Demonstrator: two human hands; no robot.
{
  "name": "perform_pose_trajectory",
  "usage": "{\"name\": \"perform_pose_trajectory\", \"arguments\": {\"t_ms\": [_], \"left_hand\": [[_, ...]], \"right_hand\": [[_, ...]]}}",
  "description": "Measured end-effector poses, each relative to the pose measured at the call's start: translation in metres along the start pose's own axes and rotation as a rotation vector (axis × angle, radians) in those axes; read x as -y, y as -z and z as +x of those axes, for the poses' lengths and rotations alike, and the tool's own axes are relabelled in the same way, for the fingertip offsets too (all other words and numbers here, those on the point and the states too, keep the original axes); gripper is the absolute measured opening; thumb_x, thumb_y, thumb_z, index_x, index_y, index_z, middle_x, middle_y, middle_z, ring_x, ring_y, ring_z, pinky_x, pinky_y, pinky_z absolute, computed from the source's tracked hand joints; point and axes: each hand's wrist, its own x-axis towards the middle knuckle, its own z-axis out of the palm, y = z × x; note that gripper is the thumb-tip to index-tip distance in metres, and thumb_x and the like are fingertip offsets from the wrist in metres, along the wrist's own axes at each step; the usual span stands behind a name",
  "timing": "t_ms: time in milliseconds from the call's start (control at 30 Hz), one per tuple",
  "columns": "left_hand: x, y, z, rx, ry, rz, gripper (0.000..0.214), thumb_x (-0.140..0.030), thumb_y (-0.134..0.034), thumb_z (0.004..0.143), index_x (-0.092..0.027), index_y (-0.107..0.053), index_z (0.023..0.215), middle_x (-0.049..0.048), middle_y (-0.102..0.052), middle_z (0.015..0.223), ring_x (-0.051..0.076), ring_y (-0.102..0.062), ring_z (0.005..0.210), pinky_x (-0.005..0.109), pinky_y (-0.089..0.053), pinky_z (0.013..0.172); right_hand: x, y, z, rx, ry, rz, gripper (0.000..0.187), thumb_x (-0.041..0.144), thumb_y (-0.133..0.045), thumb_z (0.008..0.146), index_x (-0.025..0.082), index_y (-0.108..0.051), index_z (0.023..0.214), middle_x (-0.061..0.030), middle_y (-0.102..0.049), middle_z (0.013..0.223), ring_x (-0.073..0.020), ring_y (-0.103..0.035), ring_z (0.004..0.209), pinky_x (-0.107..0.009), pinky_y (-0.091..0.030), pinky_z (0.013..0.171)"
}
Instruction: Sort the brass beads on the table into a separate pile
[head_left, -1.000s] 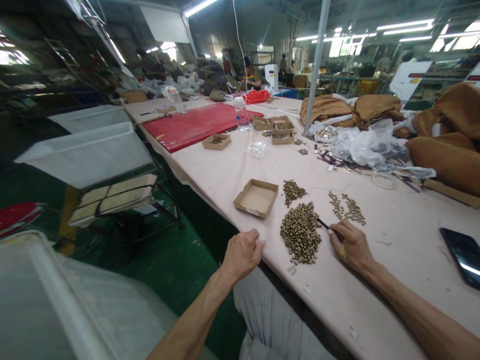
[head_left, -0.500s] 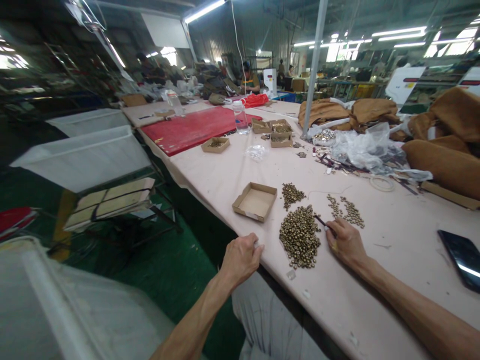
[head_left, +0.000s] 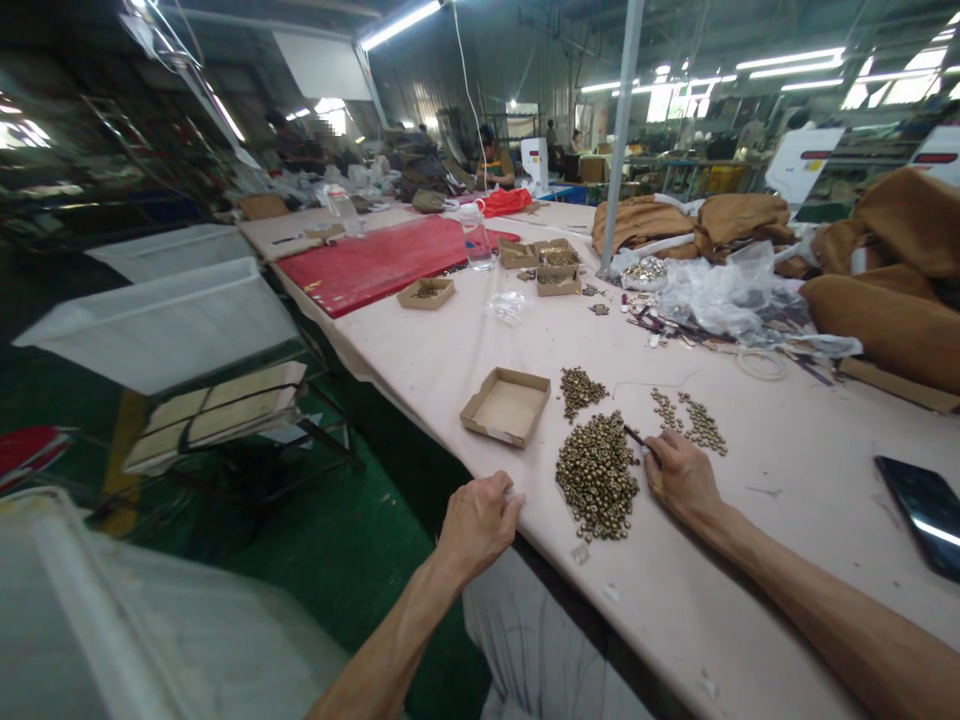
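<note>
1. R hand [head_left: 681, 478]: gripping thin dark tool [head_left: 636, 437], pinched betw thumb & fingers, pen-style, prob for fine control of the tip among tiny pcs. Tip at R edge of big pile; contact w/ pcs can't be told.
2. L hand [head_left: 481, 520]: fingers curled, at near edge of table [head_left: 420, 370], apart from pile. Can't tell if anything's inside. Likely rests there for support.
3. Big pile [head_left: 598, 475], small bronze-col. pcs: qty 1, on table betw hands, R hand just beside. Prob near edge for short reach. Pcs too many to count.
4. Small pile [head_left: 581, 392]: qty 1, similar pcs, just beyond big pile.
5. Loose groups [head_left: 703, 425]: qty 2, side by side w/ gap, just beyond R hand. Spread thin, maybe so single pcs show.
6. Open box [head_left: 527, 433]: qty 1, cardboard, L of small pile. Low walls, likely to stop pcs rolling.
7. Small boxes [head_left: 559, 289]: qty 4 farther back, 3 bunched + 1 apart to L; pcs inside, prob boxed to keep batches separate.
8. Bottles [head_left: 478, 245]: qty 2, farther back. Phone [head_left: 919, 510]: qty 1, far R, well apart from pcs.
</note>
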Motion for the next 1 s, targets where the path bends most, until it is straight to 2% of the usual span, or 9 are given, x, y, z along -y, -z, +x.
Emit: {"name": "perform_pose_trajectory", "arguments": {"t_ms": [233, 433, 533, 667, 1000], "left_hand": [[0.004, -0.004, -0.001, -0.024, -0.022, 0.022, 0.019, -0.039, -0.051, 0.094, -0.022, -0.061, 0.094, 0.004, -0.069, 0.077, 0.021, -0.066, 0.075, 0.028, -0.037, 0.069], [0.004, -0.002, -0.002, -0.021, -0.026, 0.0, 0.019, -0.039, -0.051, 0.094, -0.022, -0.06, 0.093, 0.0041, -0.069, 0.078, 0.02, -0.066, 0.076, 0.028, -0.039, 0.071], [0.003, -0.001, -0.003, -0.019, -0.021, -0.005, 0.019, -0.039, -0.052, 0.094, -0.022, -0.061, 0.094, 0.0049, -0.07, 0.081, 0.02, -0.066, 0.076, 0.028, -0.039, 0.072], [0.003, 0.0, -0.004, -0.022, -0.014, 0.006, 0.02, -0.039, -0.051, 0.094, -0.022, -0.061, 0.094, 0.0055, -0.07, 0.081, 0.021, -0.067, 0.076, 0.029, -0.04, 0.071], [0.001, 0.003, -0.004, -0.011, -0.009, 0.015, 0.02, -0.039, -0.052, 0.094, -0.021, -0.061, 0.094, 0.0069, -0.071, 0.084, 0.022, -0.067, 0.077, 0.029, -0.041, 0.072]], "right_hand": [[-0.001, -0.01, 0.01, 0.041, -0.062, -0.076, 0.021, 0.023, -0.049, 0.091, 0.018, -0.069, 0.094, -0.0057, -0.057, 0.087, -0.0146, -0.047, 0.071, -0.027, -0.034, 0.068], [-0.021, -0.005, 0.021, -0.005, -0.176, -0.132, 0.022, 0.024, -0.05, 0.089, 0.018, -0.07, 0.098, -0.0071, -0.06, 0.089, -0.0164, -0.05, 0.072, -0.03, -0.034, 0.068], [-0.025, -0.001, 0.022, -0.006, -0.115, -0.063, 0.024, 0.026, -0.051, 0.089, 0.02, -0.071, 0.1, -0.0067, -0.062, 0.089, -0.0174, -0.053, 0.075, -0.03, -0.036, 0.069], [-0.014, -0.001, 0.019, 0.003, -0.025, 0.036, 0.024, 0.026, -0.05, 0.089, 0.019, -0.072, 0.097, -0.0061, -0.062, 0.087, -0.0166, -0.053, 0.073, -0.029, -0.037, 0.069], [0.011, -0.011, 0.015, 0.022, 0.008, 0.066, 0.023, 0.023, -0.049, 0.091, 0.019, -0.071, 0.096, -0.0053, -0.059, 0.083, -0.0155, -0.051, 0.072, -0.027, -0.035, 0.068]]}}
